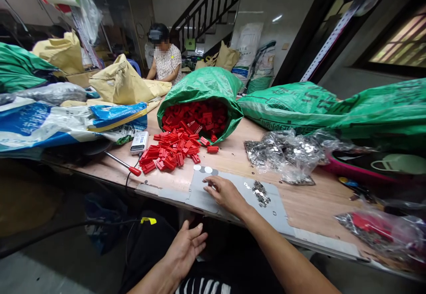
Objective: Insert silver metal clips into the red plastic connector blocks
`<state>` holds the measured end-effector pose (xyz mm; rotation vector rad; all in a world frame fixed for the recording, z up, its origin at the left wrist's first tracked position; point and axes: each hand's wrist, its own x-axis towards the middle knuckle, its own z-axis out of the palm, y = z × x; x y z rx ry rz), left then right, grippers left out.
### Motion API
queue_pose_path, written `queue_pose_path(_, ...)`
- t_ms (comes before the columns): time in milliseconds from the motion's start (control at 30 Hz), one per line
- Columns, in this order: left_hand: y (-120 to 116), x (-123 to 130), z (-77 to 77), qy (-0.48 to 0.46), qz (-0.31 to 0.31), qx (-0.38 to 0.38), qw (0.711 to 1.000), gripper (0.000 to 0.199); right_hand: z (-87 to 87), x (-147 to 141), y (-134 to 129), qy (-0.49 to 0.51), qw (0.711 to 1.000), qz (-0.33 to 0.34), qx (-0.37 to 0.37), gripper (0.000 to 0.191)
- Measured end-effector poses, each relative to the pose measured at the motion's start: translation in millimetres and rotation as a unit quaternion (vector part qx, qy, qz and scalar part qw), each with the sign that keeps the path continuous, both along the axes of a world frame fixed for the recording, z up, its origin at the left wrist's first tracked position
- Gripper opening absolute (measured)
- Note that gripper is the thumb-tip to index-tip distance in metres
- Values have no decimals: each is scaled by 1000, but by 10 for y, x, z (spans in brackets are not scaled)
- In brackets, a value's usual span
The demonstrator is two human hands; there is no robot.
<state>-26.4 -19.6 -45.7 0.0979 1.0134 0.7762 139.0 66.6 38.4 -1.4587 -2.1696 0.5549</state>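
My left hand [187,246] is below the table's front edge, palm up with its fingers apart, and holds nothing. Over the grey mat [276,214], my right hand [226,193] has its fingers bent, thumb near the forefinger; whether something small is between the fingertips cannot be made out. A small pile of metal pieces [261,194] lies on the mat to the right of that hand. Red plastic parts [169,152] are heaped behind and left of the mat, spilling from an open green sack [206,81] full of them.
Clear bags of metal pieces [289,152] lie at the right, beside a pink basin [349,165]. Green sacks [299,103] line the back right. A white device [139,143] and a red-tipped rod [133,170] are left of the heap. A person [166,61] sits across the table.
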Motion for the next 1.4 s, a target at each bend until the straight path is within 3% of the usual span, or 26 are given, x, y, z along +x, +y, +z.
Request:
queue_pose_path(67, -7, 12, 22, -5, -7, -13, 1000, 111, 14, -76, 232, -50, 999, -11, 14, 28)
queue_pose_path(167, -16, 15, 49, -14, -17, -18, 1000, 106, 22, -243, 551, -127, 989, -77, -17, 40)
queue_pose_path(300, -12, -2, 76, -13, -6, -18, 1000, 97, -19, -437, 869, -141, 976, -164, -34, 48)
queue_pose_path(567, -8, -67, 150, 4, -15, 36, 999, 59, -31, -391, 1000, -112, 976, -179, -53, 22)
queue_pose_path(733, -8, -30, 233, 5, -37, 112, 993, 40, 88, -188, 756, -49, 986, -138, -76, 19)
queue_pose_path(900, -18, 30, 409, -2, -19, 215, 977, 46, 151, -13, 203, 59, 984, -20, -167, 27)
queue_pose_path(967, -27, 40, 476, 6, 15, 244, 970, 60, 142, 39, -50, 210, 931, 40, -296, 32)
queue_pose_path(1067, -39, 34, 530, 30, 36, 279, 959, 72, 88, 75, -383, 339, 841, 56, -418, 37)
queue_pose_path(1167, -45, 16, 531, 49, -3, 307, 950, 53, 12, 79, -613, 369, 808, 59, -455, 38)
queue_pose_path(1233, -46, 8, 524, 46, -20, 311, 949, 40, -24, 113, -696, 348, 829, 57, -435, 38)
queue_pose_path(1267, -47, 6, 523, 42, -20, 306, 951, 36, -33, 154, -713, 324, 856, 49, -400, 37)
queue_pose_path(1367, -55, 2, 539, 28, -11, 272, 962, 31, -25, 393, -667, 177, 959, -42, -218, 25)
queue_pose_path(1400, -59, 1, 549, 24, -11, 260, 965, 31, -14, 505, -622, 105, 978, -93, -153, 21)
